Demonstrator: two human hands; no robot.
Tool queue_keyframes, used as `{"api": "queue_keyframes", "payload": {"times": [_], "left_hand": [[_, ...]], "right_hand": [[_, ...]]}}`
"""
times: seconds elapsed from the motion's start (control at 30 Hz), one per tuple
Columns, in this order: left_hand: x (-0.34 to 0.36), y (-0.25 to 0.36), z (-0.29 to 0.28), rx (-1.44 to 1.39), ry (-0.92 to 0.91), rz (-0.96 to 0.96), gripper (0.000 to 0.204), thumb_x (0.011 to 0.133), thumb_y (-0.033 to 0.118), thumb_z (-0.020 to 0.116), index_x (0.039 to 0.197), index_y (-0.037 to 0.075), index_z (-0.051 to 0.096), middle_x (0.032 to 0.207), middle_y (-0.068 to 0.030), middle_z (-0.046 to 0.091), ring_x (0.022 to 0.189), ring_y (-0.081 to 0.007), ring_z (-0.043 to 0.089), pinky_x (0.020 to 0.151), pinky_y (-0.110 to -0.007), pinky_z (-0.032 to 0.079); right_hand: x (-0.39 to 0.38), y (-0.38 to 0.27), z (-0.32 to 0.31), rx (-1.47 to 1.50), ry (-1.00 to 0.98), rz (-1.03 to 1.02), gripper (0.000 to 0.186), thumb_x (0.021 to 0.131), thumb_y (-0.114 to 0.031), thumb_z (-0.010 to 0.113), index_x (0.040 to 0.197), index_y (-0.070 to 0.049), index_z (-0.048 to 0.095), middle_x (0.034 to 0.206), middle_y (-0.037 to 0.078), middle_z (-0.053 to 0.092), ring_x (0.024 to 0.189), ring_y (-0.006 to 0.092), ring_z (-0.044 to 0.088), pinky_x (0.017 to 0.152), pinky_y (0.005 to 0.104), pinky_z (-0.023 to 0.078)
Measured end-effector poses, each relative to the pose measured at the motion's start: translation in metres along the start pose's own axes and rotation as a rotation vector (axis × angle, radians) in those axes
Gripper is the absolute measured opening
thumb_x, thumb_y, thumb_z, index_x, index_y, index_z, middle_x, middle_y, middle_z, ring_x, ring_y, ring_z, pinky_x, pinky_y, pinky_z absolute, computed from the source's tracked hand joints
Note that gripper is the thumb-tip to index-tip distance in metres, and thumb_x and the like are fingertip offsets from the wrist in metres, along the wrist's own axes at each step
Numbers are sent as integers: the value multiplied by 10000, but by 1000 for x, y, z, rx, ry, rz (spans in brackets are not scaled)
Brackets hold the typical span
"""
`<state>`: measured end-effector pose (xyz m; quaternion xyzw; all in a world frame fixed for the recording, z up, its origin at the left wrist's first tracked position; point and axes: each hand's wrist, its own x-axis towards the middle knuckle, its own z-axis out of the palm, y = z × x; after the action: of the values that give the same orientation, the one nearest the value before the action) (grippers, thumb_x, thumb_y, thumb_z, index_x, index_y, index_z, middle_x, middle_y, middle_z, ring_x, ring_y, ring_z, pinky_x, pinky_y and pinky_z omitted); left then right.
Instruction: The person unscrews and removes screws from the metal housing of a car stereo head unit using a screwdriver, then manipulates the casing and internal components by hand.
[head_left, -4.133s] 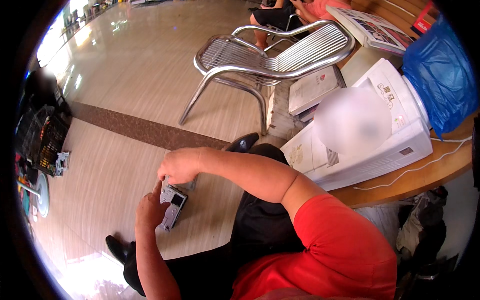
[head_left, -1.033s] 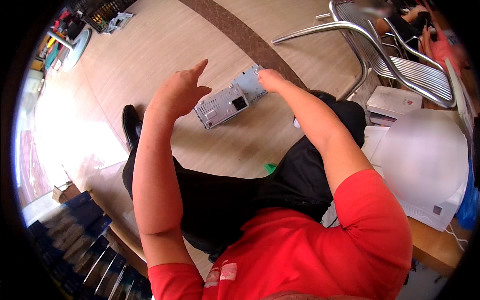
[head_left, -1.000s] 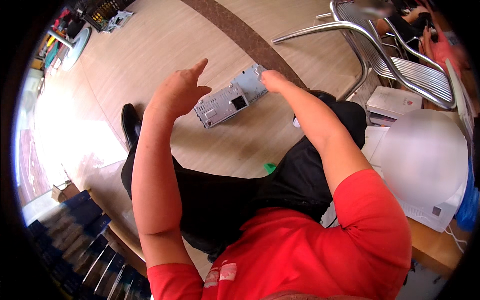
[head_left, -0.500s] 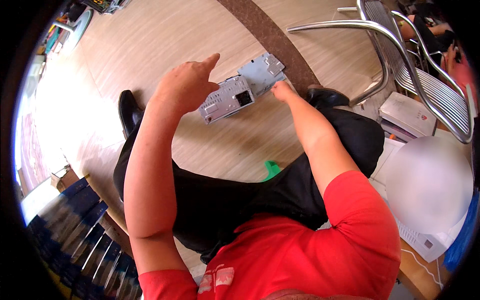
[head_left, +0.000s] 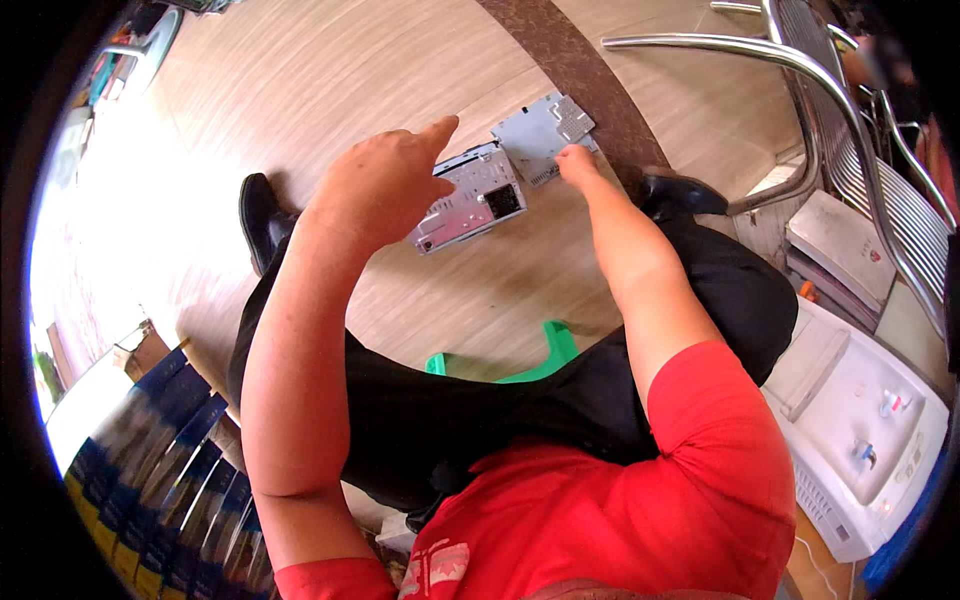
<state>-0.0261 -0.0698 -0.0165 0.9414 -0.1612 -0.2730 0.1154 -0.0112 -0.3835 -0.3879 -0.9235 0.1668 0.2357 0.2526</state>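
Note:
On the wooden-look floor between my feet lies a silver metal box-shaped electronic unit, like a car stereo, with slots and a square black part. Touching or nearly touching its far right end is a flat grey-blue metal plate with a raised, perforated section. My left hand hovers over the unit's left end and hides part of it. Its index finger and thumb stand apart, with nothing seen between them. My right hand is closed at the plate's near right edge; whatever its fingertips pinch is hidden.
A green plastic stool shows beyond my lap. To the right stand a metal-framed chair, a stacked box and a white water dispenser with taps. Dark blue boxes line the lower left. Another person is partly visible at upper right.
The view has shifted, uncovering more of the green stool and the water dispenser. My right hand now overlaps the plate a little more. My left hand keeps its pointing shape over the unit.

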Motion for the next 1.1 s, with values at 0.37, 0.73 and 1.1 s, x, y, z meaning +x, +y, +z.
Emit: {"api": "queue_keyframes", "payload": {"times": [0.37, 0.73, 1.1], "left_hand": [[-8, -13, -2, -48, 47, 23, 657, 895, 241, 686, 1480, 138, 405, 1143, -211, 666, 1079, -367, 630, 919, -459, 500], [-24, -13, -8, -65, 171, 116, 640, 901, 258, 673, 1476, 153, 412, 1120, -225, 668, 1052, -382, 632, 897, -463, 501], [-14, -12, 30, 62, 40, 126, 677, 883, 293, 691, 1474, 144, 396, 1121, -216, 663, 1079, -384, 618, 896, -475, 501]], "right_hand": [[0, -12, -47, 178, 191, -25, 240, 843, -153, 654, 1032, -14, 707, 952, 163, 721, 865, 247, 687, 770, 373, 528], [-132, -168, -191, 664, 50, -280, 282, 929, -129, 551, 1157, 18, 631, 992, 150, 676, 859, 157, 659, 746, 329, 549], [-266, -173, -249, 42, 156, -653, 306, 899, -334, 669, 923, -34, 612, 752, 122, 667, 707, 305, 647, 646, 417, 495]]}}
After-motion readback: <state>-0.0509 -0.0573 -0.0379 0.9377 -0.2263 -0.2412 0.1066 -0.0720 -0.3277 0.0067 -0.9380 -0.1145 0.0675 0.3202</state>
